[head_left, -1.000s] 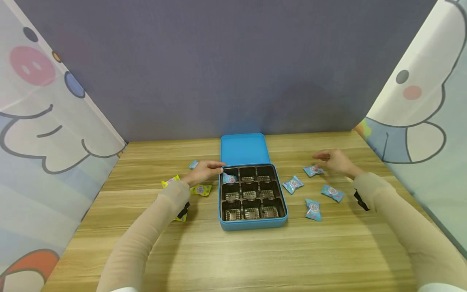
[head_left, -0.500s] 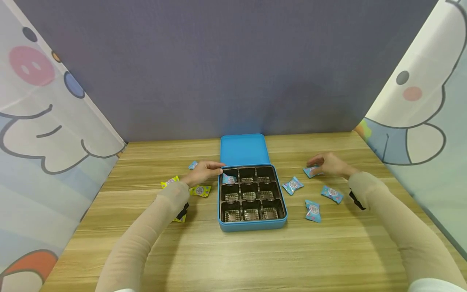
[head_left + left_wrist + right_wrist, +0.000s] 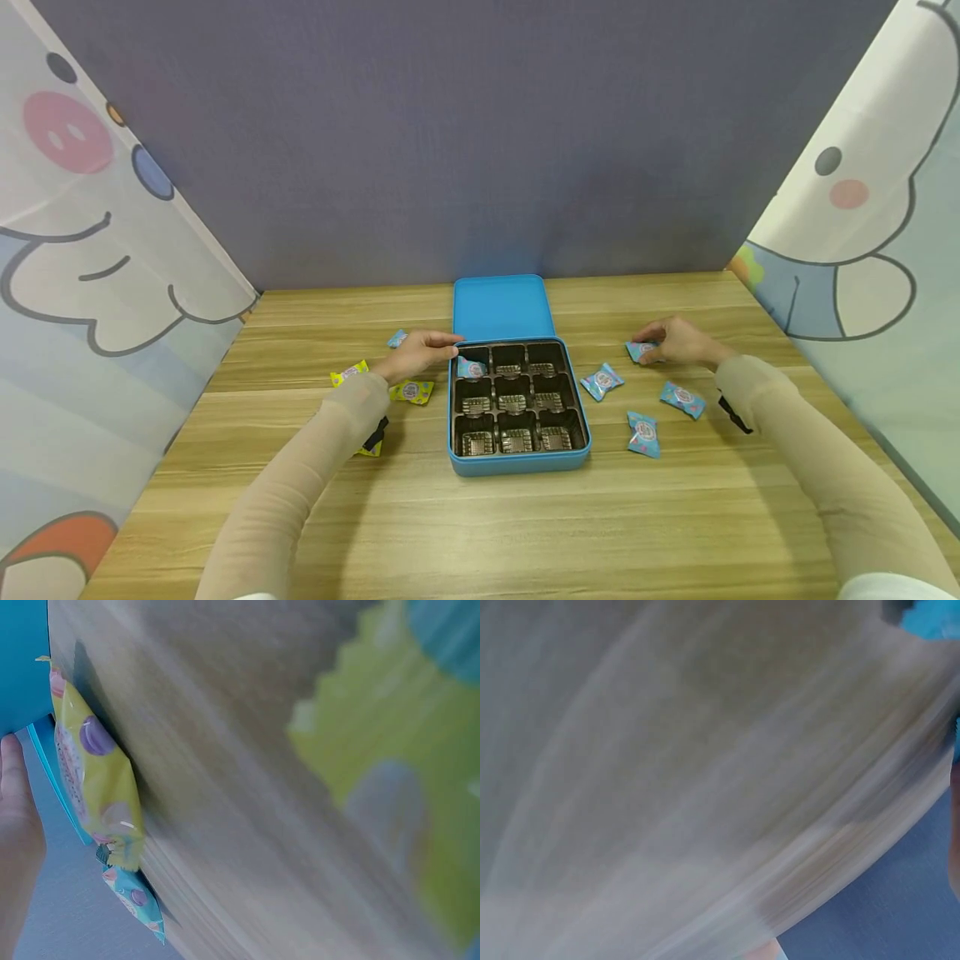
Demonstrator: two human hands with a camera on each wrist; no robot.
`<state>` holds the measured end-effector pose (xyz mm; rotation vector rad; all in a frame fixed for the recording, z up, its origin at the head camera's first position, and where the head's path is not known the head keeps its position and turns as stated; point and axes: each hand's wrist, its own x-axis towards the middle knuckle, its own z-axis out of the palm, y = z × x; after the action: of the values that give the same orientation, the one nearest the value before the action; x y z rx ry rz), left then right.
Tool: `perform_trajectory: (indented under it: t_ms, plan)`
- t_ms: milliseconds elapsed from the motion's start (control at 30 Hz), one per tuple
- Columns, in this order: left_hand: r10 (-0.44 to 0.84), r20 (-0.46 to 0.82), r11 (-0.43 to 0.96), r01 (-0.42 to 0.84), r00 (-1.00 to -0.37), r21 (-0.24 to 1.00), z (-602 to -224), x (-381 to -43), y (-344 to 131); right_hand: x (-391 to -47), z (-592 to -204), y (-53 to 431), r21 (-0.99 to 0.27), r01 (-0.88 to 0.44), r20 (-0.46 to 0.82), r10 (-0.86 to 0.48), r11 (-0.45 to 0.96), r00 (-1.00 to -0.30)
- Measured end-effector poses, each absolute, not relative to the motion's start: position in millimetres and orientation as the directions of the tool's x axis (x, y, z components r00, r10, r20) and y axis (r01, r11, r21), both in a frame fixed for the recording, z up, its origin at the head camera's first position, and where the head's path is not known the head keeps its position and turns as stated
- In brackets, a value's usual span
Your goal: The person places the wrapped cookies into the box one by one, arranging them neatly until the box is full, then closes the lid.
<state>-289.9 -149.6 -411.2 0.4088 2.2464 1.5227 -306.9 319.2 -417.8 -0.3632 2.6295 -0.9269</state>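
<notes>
A blue tin [image 3: 517,463] with a dark tray of square compartments stands on the table in the head view. One blue wrapped candy [image 3: 471,367] lies in its far-left compartment. My left hand [image 3: 415,357] touches the tin's far-left corner with straight fingers; in the left wrist view a finger [image 3: 13,776] lies against the blue wall. My right hand [image 3: 681,342] pinches a blue wrapped candy [image 3: 639,351] at the far right of the tin, fingers curled over it and partly hiding it. The right wrist view catches just an edge of that hand.
Other blue candies [image 3: 602,381] lie right of the tin. Yellow candies [image 3: 413,392] and a blue one [image 3: 397,338] lie left, around my left hand and forearm. The tin's blue lid [image 3: 502,307] rests behind it. A grey partition [image 3: 480,150] borders the table's back.
My right hand has moved left and down onto the far blue candy, and its fingers have closed on it. The left hand stays at the tin's corner.
</notes>
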Motion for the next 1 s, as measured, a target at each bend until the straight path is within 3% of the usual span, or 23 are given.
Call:
perform_trajectory:
  t_ms: [600,1000]
  plan:
    - [0.457,-0.158,0.363,0.021,-0.875,0.932,-412,-291,-151,-300,-423,318,-0.621,-0.149,-0.171,-0.319,0.770,-0.932]
    - [0.462,-0.190,0.362,-0.011,-0.866,0.932,-386,-276,-145,-299,-422,317,-0.619,-0.145,-0.160,-0.305,0.772,-0.939]
